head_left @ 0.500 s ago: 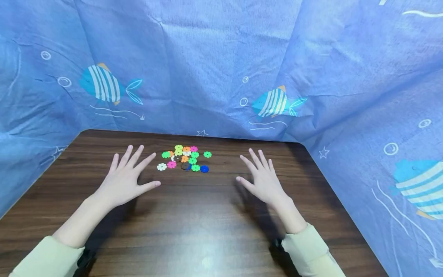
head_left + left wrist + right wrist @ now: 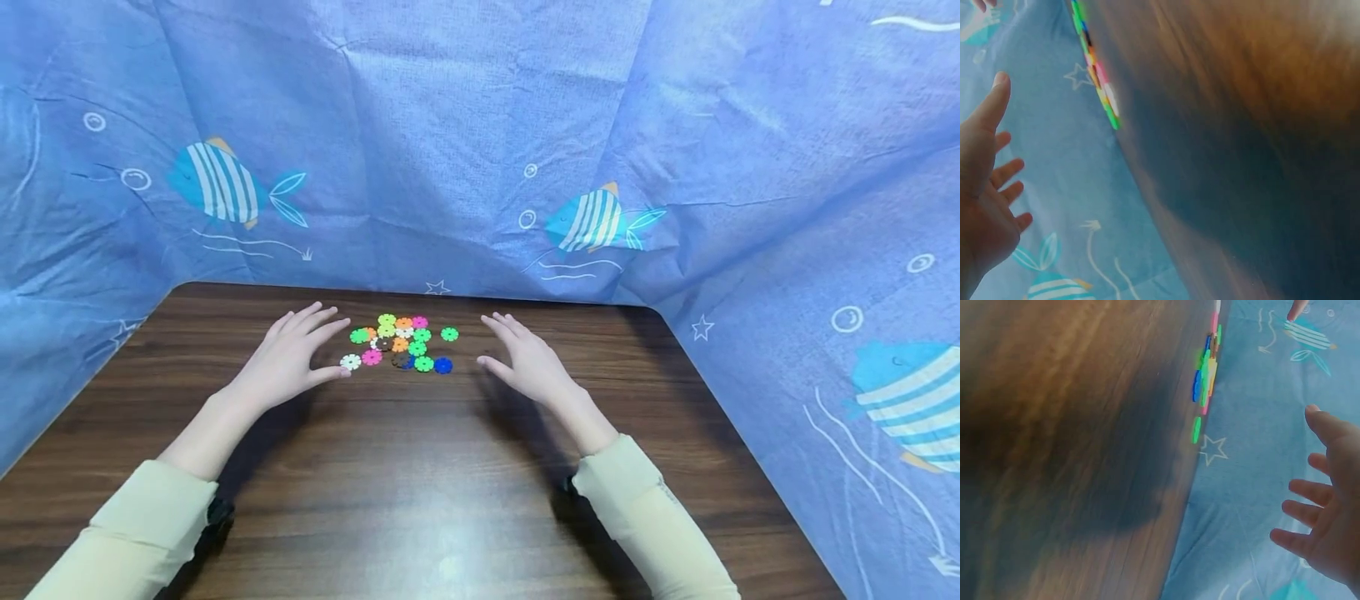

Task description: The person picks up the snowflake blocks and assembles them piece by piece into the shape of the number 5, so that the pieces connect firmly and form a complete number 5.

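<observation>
Several snowflake-shaped plastic discs in green, yellow, orange, pink, white, brown and blue lie in a loose cluster toward the table's far side, some overlapping. A white disc [image 2: 350,362] is at the cluster's left, a green disc [image 2: 449,334] at its right, and a blue disc [image 2: 443,366] at its near edge. My left hand [image 2: 281,358] hovers left of the cluster, fingers spread and thumb apart. On the other side my right hand [image 2: 528,358] is held above the table, fingers extended. Both wrist views show the hands holding nothing, with the discs seen edge-on.
A dark wood-grain table [image 2: 420,467] carries the discs. Behind it and along its sides hangs a blue curtain [image 2: 450,150] printed with striped fish, stars and bubbles. Hand shadows fall across the tabletop.
Both hands have moved inward toward the discs, the right one leftward and the left one slightly rightward. Their fingers are less spread than before. The discs have not moved.
</observation>
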`<state>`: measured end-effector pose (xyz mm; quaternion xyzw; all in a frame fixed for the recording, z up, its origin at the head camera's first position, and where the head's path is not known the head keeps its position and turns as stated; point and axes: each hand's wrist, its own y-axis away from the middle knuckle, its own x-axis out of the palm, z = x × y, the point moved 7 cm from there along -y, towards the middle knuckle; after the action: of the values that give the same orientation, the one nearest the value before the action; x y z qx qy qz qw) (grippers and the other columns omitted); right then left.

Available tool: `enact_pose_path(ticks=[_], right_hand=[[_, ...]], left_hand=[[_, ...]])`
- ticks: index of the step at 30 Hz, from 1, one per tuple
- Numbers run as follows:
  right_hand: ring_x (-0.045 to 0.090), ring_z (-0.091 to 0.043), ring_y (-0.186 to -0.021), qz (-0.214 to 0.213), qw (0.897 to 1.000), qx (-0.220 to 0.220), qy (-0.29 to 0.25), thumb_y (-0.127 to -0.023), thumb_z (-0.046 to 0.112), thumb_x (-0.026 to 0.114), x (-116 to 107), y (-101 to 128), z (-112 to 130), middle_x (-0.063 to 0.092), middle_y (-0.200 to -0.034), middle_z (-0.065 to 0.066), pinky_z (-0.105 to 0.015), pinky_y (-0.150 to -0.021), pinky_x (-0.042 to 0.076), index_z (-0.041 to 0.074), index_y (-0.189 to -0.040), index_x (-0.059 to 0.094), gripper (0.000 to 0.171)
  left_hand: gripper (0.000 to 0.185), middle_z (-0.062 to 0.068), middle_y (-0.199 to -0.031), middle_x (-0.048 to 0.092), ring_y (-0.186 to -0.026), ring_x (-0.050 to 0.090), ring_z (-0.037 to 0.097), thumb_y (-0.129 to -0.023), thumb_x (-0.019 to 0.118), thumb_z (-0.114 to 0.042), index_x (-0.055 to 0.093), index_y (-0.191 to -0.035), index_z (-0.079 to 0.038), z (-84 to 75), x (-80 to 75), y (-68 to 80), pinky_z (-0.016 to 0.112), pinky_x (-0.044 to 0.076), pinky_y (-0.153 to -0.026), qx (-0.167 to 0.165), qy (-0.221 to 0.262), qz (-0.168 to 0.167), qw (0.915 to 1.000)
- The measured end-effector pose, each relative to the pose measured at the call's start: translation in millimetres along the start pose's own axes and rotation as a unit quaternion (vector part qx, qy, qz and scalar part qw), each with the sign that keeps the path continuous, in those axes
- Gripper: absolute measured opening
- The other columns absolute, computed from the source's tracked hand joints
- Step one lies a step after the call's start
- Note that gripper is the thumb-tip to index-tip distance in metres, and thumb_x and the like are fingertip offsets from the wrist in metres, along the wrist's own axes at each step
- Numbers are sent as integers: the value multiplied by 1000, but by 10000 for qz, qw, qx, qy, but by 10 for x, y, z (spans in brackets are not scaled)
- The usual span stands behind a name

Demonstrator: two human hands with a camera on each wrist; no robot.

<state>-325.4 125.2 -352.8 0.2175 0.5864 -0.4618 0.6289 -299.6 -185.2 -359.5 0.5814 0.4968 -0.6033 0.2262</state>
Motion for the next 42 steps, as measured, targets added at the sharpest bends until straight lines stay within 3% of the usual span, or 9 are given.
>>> enact_pose_path(ticks=[6,14,19,23,29,34,42], right_hand=[[40,-22,-134,51,9995,-55,-293,-88,41,64,101,-189,19,46,-144,-4,-47,-102,40,21,-143,41,63],[58,-20,-116,65,9922,-466,-1152,-84,26,73,360,-419,20,61,-128,-4,-36,-97,46,14,-132,55,53],[58,-23,-116,595,9823,-559,-1686,-83,19,74,604,-528,-1,62,-125,-11,-37,-97,46,6,-131,55,53],[63,-22,-108,1106,9760,-204,-1863,-83,19,73,755,-568,-2,65,-118,-13,-36,-92,50,6,-132,53,54],[64,-13,-92,1396,9815,50,-1311,-84,26,73,889,-601,-27,68,-107,-3,-28,-80,51,17,-125,62,44],[59,-12,-92,1548,9844,89,-832,-84,34,71,974,-627,-48,62,-102,0,-30,-78,49,22,-121,66,39],[58,-12,-89,1477,9850,76,-890,-84,36,71,1017,-663,-44,61,-98,0,-28,-76,48,21,-112,71,32]], left_hand=[[71,21,-139,45,-133,32,41,-77,76,-35,49,-136,-7,131,107,-83,62,21,-105,185,180,41,9997],[61,20,-129,55,-124,40,41,-81,74,-27,52,-134,-6,280,287,-156,64,26,-98,215,592,308,9975],[54,16,-119,62,-119,42,37,-80,76,-23,58,-128,-5,311,364,-240,61,28,-97,188,799,616,9947],[48,14,-110,65,-115,44,37,-78,77,-21,63,-121,-5,317,418,-293,60,30,-93,167,938,737,9927],[41,5,-99,66,-111,45,34,-79,75,-22,67,-117,-11,370,568,-326,56,32,-88,40,1023,1118,9884],[35,3,-92,65,-103,48,32,-78,75,-22,70,-111,-10,421,615,-347,53,34,-82,2,1086,1134,9876],[28,2,-92,65,-94,51,29,-77,76,-23,73,-103,-13,505,685,-342,52,38,-80,-4,954,1211,9881]])
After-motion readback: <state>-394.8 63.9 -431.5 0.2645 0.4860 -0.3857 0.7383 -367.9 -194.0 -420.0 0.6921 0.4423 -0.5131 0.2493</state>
